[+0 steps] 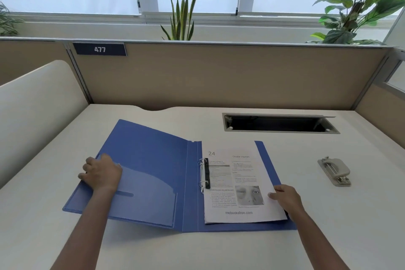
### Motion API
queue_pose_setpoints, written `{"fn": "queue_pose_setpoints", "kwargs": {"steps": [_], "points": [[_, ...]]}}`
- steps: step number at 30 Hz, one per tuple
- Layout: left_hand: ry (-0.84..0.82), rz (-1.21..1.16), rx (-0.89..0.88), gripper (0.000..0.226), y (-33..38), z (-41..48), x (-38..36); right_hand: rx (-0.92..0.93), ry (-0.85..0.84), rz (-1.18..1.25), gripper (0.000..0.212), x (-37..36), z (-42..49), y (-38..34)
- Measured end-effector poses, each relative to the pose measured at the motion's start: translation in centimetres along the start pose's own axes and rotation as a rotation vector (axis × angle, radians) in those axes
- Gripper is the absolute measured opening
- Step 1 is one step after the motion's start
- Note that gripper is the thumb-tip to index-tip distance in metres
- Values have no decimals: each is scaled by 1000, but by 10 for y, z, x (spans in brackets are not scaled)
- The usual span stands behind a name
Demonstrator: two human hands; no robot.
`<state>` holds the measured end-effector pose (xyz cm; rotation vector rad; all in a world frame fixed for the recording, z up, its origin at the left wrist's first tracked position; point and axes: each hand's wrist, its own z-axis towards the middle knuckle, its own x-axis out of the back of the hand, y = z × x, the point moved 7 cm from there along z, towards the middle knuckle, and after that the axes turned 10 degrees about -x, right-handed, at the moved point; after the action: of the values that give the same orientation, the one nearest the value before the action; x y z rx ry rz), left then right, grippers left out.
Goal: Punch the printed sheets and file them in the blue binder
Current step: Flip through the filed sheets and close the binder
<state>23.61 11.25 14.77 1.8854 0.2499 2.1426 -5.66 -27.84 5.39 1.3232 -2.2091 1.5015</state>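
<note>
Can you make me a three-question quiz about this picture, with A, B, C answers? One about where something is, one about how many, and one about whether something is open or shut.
1. Where is the hole punch?
A. On the desk, right of the binder
B. Inside the binder
C. On the window sill

2. How many metal rings hold the sheets?
A. One
B. Two
C. Four

3. How is the binder now?
A. Shut flat
B. Standing upright
C. Open, with the sheets showing

Answers:
1 A, the hole punch lies alone on the desk, past the binder's right edge.
2 B, two rings show along the binder's spine.
3 C, both covers are spread apart, and the left hand holds the left one.
</note>
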Motion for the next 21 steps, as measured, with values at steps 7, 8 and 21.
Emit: {"fn": "queue_pose_setpoints", "kwargs": {"steps": [7, 8, 21], "points": [[95, -33, -172, 27, 33, 1, 64, 27, 39, -120, 18, -5, 13, -1], [108, -85, -194, 28, 38, 3, 77, 33, 53, -138, 17, -4, 13, -2], [94, -906, -584, 21, 164, -41, 107, 71, 6, -166, 45, 3, 15, -10]]}}
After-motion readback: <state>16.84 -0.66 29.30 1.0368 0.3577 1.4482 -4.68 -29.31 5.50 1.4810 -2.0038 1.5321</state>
